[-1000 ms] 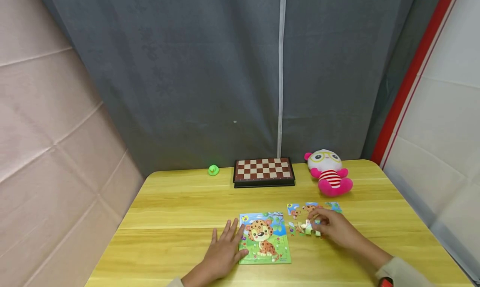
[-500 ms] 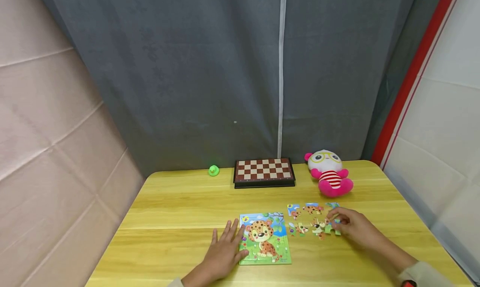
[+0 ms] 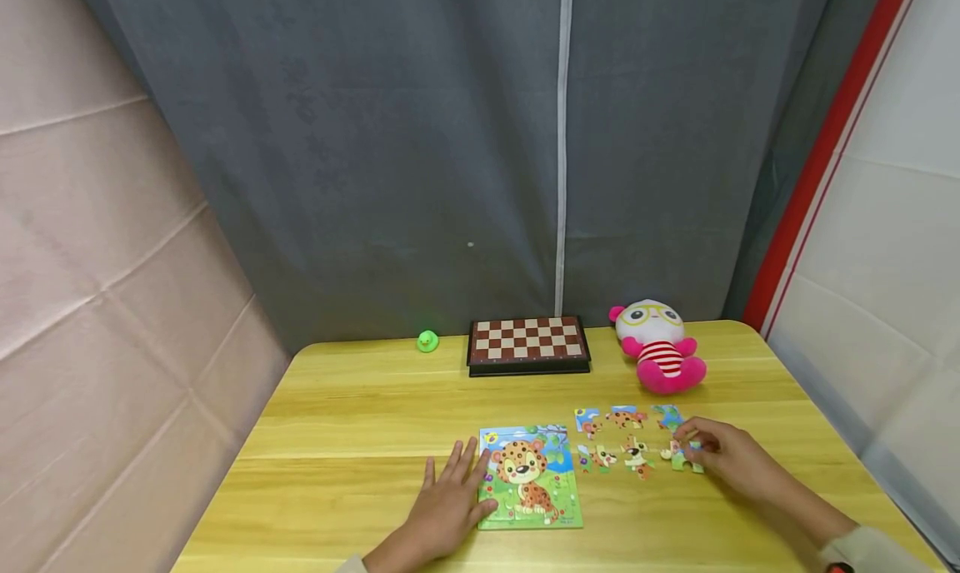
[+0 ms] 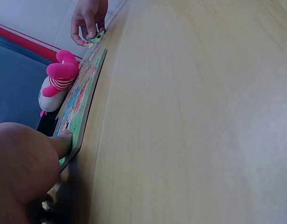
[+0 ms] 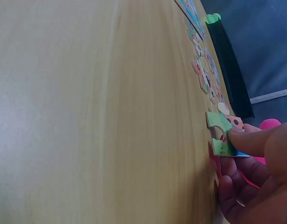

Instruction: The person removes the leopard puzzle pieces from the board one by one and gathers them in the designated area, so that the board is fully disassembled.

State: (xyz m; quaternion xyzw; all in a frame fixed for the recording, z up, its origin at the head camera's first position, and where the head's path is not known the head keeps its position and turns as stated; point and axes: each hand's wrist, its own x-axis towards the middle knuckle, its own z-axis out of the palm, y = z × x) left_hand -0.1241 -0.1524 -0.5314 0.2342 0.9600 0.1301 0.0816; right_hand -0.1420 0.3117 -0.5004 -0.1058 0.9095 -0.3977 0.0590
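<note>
My left hand [image 3: 446, 502] lies with spread fingers over the left edge of a leopard-picture puzzle board [image 3: 551, 481]; its thumb touches the board's face. At the right, my right hand [image 3: 723, 456] pinches a green puzzle piece [image 5: 222, 148] between thumb and fingers, low over the table. The right wrist view shows the piece tilted, with spotted orange beside its green part. Left of this hand lie more loose puzzle pieces: a blue-and-orange corner piece [image 3: 587, 421], a spotted one [image 3: 626, 417], a blue-green one [image 3: 666, 415], and a dog-faced one [image 3: 636, 452].
Along the back of the yellow wooden table [image 3: 360, 440] sit a green rubber duck [image 3: 427, 341], a checkered chessboard box [image 3: 528, 344] and a pink-and-white plush toy [image 3: 662, 352]. A grey curtain [image 3: 420, 156] hangs behind the table.
My right hand has moved to the right with the green puzzle piece, uncovering the dog-faced piece among the loose ones. My left hand has stayed on the board.
</note>
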